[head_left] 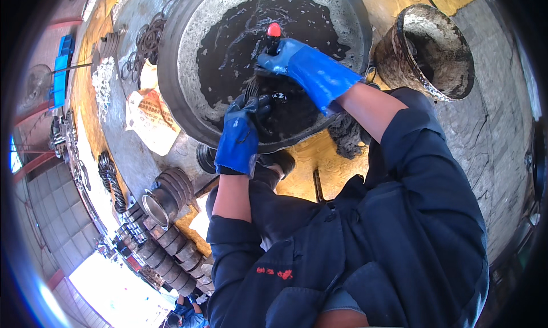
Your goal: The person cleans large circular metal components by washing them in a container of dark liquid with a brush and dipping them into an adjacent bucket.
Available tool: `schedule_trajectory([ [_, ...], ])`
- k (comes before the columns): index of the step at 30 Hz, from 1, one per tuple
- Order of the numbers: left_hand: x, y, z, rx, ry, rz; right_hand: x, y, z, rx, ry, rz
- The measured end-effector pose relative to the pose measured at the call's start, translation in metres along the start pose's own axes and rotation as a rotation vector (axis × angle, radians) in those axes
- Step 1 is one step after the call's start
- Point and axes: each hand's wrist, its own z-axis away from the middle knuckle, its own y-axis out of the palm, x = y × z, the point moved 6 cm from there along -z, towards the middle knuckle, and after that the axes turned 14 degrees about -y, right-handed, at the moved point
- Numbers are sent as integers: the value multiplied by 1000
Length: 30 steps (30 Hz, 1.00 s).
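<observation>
The right hand (278, 58) clamps a red-ended handle (274, 30); the left hand (244, 112) curls (its hold I cannot tell) over a tub (169, 57) of black liquid (311, 28).

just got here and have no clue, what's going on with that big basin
A person in blue gloves is working with both hands over a wide basin of dark liquid. The right hand grips a red-tipped handle. The left hand is near the basin's closer edge; what it holds is too dark to make out. A grimy bucket is to the right of the basin, and a printed bag lies to the left.
</observation>
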Motion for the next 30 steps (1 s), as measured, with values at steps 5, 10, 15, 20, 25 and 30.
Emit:
schedule_trajectory([
  [5, 0, 7, -1, 80, -160, 100, -41, -20, -9, -162, 53, 85],
  [10, 22, 15, -35, 62, -373, 132, -47, -45, -24, -273, 171, 82],
  [15, 4, 20, -30, 88, 25, -39, -54, -68, -37, -357, 91, 72],
  [20, 15, 1, -44, 273, -233, 334, -54, -62, -33, -246, 171, 173],
  [25, 2, -9, -16, 84, 42, -105, -15, -3, -27, 1, -177, -360],
  [30, -14, -4, 11, -73, 191, -389, 21, 18, 4, 116, -116, -167],
])
